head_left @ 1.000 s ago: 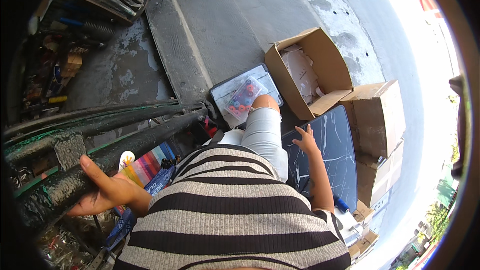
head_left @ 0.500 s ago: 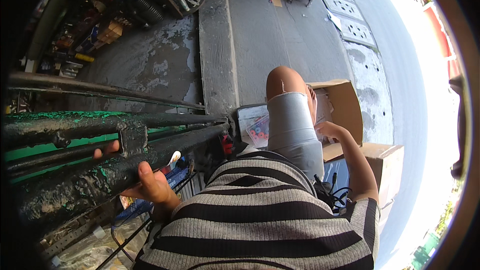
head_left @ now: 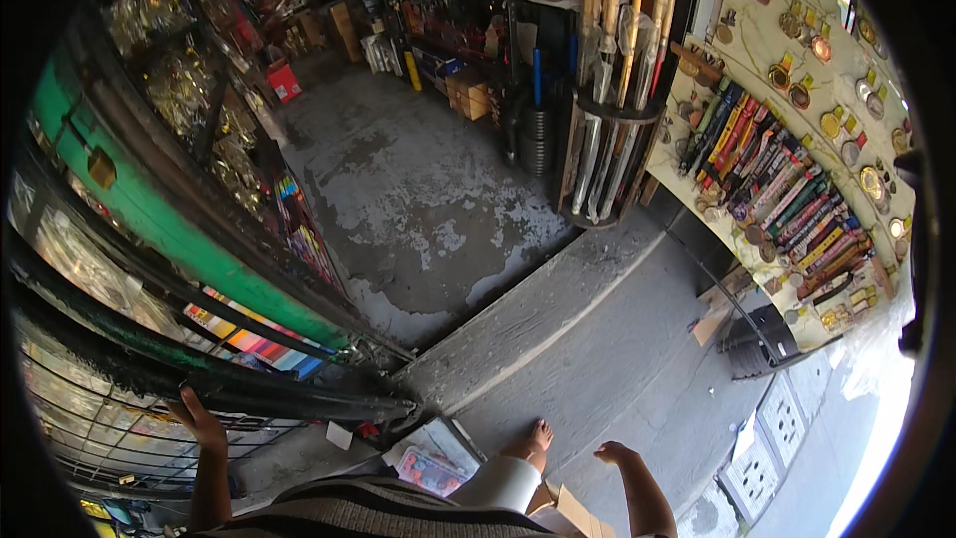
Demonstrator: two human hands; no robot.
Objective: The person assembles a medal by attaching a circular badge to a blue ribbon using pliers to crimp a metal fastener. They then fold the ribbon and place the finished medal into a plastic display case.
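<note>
At the lower left, my left hand (head_left: pixel 203 426) reaches up to a thick black metal bar (head_left: pixel 289 395) of the grille frame. Its thumb lies against the bar, and the remaining fingers are partly hidden there. My right hand (head_left: pixel 617 452) is held over the grey pavement, low and right of the middle, touching nothing around it. Its fingers are curled in, and whatever they may hold is hidden. A cardboard box (head_left: pixel 578 516) stands below it by my leg, mostly cut off. Left of my knee is a clear plastic box (head_left: pixel 430 470) with small coloured pieces.
A concrete step (head_left: pixel 543 339) borders the shop floor. Wrapped rods stand in a rack (head_left: pixel 597 209) beyond it. On the right, a pale table (head_left: pixel 697 174) carries rows of packets and medals. A black bin (head_left: pixel 762 344) stands beneath. A green panel (head_left: pixel 169 224) backs the grille.
My view has swung left and up toward the shop interior. My right hand has come out of the cardboard box. My left hand remains at the black metal framework.
</note>
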